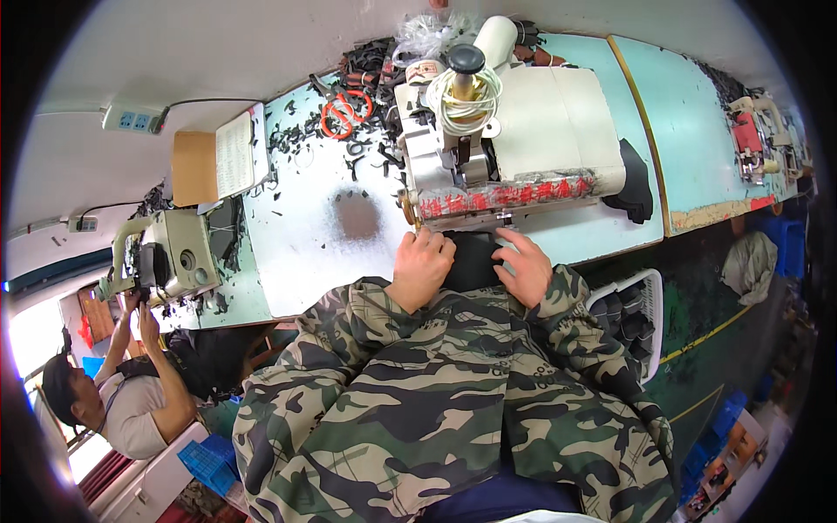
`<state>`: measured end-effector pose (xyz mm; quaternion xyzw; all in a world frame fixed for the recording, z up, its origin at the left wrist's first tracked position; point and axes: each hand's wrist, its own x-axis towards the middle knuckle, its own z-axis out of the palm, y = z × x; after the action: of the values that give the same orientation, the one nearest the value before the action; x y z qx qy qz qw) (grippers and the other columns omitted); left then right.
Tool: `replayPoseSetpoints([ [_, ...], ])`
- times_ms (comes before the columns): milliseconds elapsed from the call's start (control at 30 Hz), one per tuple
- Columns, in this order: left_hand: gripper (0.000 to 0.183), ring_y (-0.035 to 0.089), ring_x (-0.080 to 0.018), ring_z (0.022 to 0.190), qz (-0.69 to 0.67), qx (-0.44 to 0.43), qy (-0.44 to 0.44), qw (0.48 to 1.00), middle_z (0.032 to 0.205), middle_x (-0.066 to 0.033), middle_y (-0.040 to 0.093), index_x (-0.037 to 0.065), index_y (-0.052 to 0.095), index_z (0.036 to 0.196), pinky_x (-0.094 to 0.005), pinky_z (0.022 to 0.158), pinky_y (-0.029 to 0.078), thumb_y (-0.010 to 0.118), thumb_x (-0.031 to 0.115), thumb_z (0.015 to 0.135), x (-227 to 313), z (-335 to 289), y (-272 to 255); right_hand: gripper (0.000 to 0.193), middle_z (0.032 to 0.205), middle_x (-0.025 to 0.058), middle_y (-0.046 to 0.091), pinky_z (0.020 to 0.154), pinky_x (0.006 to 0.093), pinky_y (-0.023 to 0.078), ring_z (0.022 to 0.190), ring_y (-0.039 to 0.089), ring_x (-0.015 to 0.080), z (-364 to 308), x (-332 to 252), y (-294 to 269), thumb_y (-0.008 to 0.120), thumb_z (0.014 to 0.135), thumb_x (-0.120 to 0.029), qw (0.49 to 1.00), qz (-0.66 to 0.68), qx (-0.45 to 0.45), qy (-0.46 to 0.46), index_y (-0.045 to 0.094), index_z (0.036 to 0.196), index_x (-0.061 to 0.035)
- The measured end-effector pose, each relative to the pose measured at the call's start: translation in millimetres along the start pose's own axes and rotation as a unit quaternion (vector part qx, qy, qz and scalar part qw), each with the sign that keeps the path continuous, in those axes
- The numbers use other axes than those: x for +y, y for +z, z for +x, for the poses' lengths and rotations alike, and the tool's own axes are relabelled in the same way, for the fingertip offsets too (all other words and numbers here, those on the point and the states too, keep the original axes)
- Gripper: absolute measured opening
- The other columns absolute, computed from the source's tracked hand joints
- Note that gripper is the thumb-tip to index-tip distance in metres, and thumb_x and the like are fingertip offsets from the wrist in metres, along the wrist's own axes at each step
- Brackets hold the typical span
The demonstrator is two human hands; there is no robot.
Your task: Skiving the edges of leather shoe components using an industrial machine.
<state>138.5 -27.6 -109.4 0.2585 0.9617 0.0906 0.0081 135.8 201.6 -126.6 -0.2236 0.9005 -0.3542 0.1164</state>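
Observation:
A black fabric piece (471,261) spans the gap between my two hands, at the front edge of a sewing machine (523,187). My left hand (422,268) is closed at its left side, fingers bent and fingertips close under the machine's brass wheel. On the other side my right hand (525,267) grips the right edge with curled fingers, the index finger reaching toward the machine's needle area. The fabric's far end runs up to the machine; its near end meets my camouflage jacket. Undersides of both hands are hidden.
Orange-handled scissors (338,115) lie among black scraps at the back left, near an open notebook (234,157). A black glove-shaped piece (635,185) rests right of the machine. A white basket (647,322) of dark pieces stands at my right. A co-worker (144,392) works at another machine (181,255).

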Motion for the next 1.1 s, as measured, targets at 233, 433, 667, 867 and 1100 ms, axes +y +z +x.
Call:
replayPoseSetpoints([
  [233, 0.017, 0.057, -0.0211, 0.074, -0.043, 0.076, 0.083, 0.993, 0.079, -0.006, 0.056, 0.004, 0.058, 0.087, -0.0342, 0.069, 0.046, 0.057, 0.013, 0.073, -1, 9, 8, 0.02, 0.132, 0.0174, 0.048, 0.095, 0.0413, 0.043, 0.116, 0.05, 0.0363, 3, 4, -12, 0.07, 0.07, -0.008, 0.995, 0.071, -0.067, -0.016, 0.067, 0.09, -0.0074],
  [433, 0.01, 0.061, -0.0241, 0.057, -0.128, -0.036, 0.03, 0.991, 0.067, -0.0089, 0.059, 0.007, 0.059, 0.088, -0.0349, 0.049, 0.047, 0.057, 0.015, 0.083, -19, 29, -43, 0.02, 0.101, 0.0135, 0.063, 0.075, 0.0376, 0.049, 0.089, 0.061, 0.0326, 18, -7, -21, 0.066, 0.073, -0.005, 0.988, 0.143, -0.014, 0.053, 0.067, 0.092, -0.0079],
  [667, 0.025, 0.047, -0.0069, 0.038, -0.42, -0.349, -0.3, 0.782, 0.058, -0.0018, 0.055, 0.004, 0.061, 0.107, -0.0205, 0.036, 0.037, 0.047, 0.022, 0.097, -99, 84, -103, 0.03, 0.089, 0.0124, 0.063, 0.061, 0.03, 0.048, 0.065, 0.061, 0.0217, 73, -50, -32, 0.065, 0.075, -0.004, 0.978, 0.183, 0.089, 0.048, 0.064, 0.105, -0.0028],
  [867, 0.026, 0.048, -0.0075, 0.043, -0.412, -0.39, -0.251, 0.784, 0.057, -0.0016, 0.053, 0.002, 0.062, 0.105, -0.0227, 0.039, 0.038, 0.045, 0.019, 0.094, -102, 111, -97, 0.03, 0.09, 0.0133, 0.064, 0.068, 0.0341, 0.051, 0.073, 0.063, 0.0271, 80, -38, -43, 0.066, 0.074, -0.011, 0.987, 0.146, 0.072, -0.008, 0.065, 0.103, -0.0048],
  [1100, 0.033, 0.048, -0.0144, 0.037, -0.542, -0.214, -0.359, 0.729, 0.057, -0.0081, 0.055, -0.007, 0.053, 0.113, -0.0282, 0.035, 0.038, 0.033, 0.003, 0.088, -54, 100, -76, 0.019, 0.085, 0.0095, 0.066, 0.075, 0.0415, 0.05, 0.084, 0.062, 0.0321, 141, -30, -105, 0.06, 0.07, -0.009, 0.98, -0.099, -0.152, -0.083, 0.068, 0.087, -0.0109],
])
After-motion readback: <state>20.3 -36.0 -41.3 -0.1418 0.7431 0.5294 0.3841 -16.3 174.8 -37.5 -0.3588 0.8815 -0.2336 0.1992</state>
